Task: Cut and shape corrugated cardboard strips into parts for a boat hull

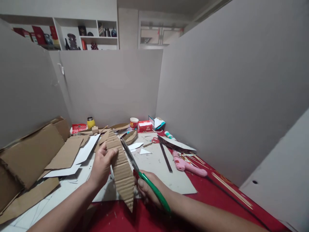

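My left hand (102, 162) pinches the left edge of a long piece of corrugated cardboard (120, 170), thumb on its ribbed face. The piece stands tilted above the table and tapers to a point at its lower end. Round the green handle of a pair of scissors (154, 190), my right hand (148, 188) is closed. The scissor blades point up and away, along the right side of the cardboard; I cannot tell whether they touch it. Beneath both hands lies a pale board (178, 180) on the red tablecloth.
Folded cardboard (36, 151) and white paper sheets (89, 149) fill the left side. To the right lie a pink glue gun (189, 166), a dark strip (165, 158) and thin wooden sticks (231, 190). A paper cup (134, 122) stands at the back. Grey partitions (113, 83) surround the table.
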`<state>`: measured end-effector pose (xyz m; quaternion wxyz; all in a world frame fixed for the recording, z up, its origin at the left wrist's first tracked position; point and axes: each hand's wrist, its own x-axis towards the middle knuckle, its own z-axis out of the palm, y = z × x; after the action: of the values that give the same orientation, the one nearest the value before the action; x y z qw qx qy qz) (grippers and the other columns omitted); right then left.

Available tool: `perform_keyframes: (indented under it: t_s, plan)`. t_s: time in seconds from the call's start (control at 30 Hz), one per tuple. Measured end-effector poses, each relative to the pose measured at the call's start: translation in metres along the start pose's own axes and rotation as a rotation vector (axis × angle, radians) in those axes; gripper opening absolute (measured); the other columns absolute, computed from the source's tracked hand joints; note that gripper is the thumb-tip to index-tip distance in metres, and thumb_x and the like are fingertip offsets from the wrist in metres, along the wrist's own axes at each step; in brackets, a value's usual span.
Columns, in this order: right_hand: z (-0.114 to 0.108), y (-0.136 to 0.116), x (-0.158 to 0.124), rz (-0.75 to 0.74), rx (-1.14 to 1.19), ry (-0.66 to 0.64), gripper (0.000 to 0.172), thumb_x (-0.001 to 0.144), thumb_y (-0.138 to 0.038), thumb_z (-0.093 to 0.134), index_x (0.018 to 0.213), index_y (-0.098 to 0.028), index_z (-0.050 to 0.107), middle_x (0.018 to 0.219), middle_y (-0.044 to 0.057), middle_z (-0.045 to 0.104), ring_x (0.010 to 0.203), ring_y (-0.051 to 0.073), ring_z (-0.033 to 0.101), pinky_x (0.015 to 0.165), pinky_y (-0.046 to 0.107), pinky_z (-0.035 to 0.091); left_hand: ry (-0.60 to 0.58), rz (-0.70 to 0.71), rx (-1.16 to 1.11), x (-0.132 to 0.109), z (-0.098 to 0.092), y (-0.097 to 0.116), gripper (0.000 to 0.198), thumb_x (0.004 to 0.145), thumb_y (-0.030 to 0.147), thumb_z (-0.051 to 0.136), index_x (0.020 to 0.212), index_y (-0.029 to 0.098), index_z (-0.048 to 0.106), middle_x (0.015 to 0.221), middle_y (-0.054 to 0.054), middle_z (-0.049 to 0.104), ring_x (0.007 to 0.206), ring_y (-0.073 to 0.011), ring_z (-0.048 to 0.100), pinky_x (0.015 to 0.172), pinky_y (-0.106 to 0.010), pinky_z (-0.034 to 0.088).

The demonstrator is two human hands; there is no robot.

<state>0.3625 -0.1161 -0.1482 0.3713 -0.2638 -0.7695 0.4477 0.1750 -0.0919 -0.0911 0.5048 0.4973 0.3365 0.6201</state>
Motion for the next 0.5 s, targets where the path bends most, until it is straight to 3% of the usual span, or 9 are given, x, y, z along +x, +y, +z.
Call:
perform_keyframes:
  t_s: [0.1,0.23,0.5]
  plan:
    - [0.0002,0.0019,-0.0012,0.012,-0.005,0.015,0.061,0.086,-0.078,0.030,0.080,-0.019,0.046,0.059,-0.003,0.044,0.051,0.010,0.035,0.045,0.022,0.032,0.021,-0.017,0.004,0.0011,0.0002,-0.0001,0.036,0.080,0.037,0.071,0.110,0.019,0.062,0.091,-0.004,0.073,0.073,-0.0180,0.068,0.065,-0.027,0.053]
    - [0.0001,0.0054,-0.0016,0.038,-0.014,0.016,0.061,0.087,-0.077,0.028,0.082,-0.019,0.048,0.058,-0.003,0.045,0.051,0.011,0.038,0.046,0.022,0.033,0.060,0.009,0.025,0.0023,0.0003,-0.0011,0.036,0.077,0.040,0.074,0.105,0.019,0.063,0.086,-0.004,0.074,0.070,-0.0179,0.068,0.062,-0.026,0.053]
    - [-0.0026,0.0032,0.0005,-0.006,-0.064,-0.021,0.060,0.091,-0.071,0.028,0.083,-0.017,0.051,0.068,0.000,0.050,0.062,0.013,0.041,0.056,0.023,0.039,0.079,0.039,0.033,0.0001,0.0028,-0.0070,0.041,0.074,0.037,0.078,0.108,0.019,0.064,0.097,-0.005,0.073,0.081,-0.0190,0.069,0.075,-0.029,0.055]
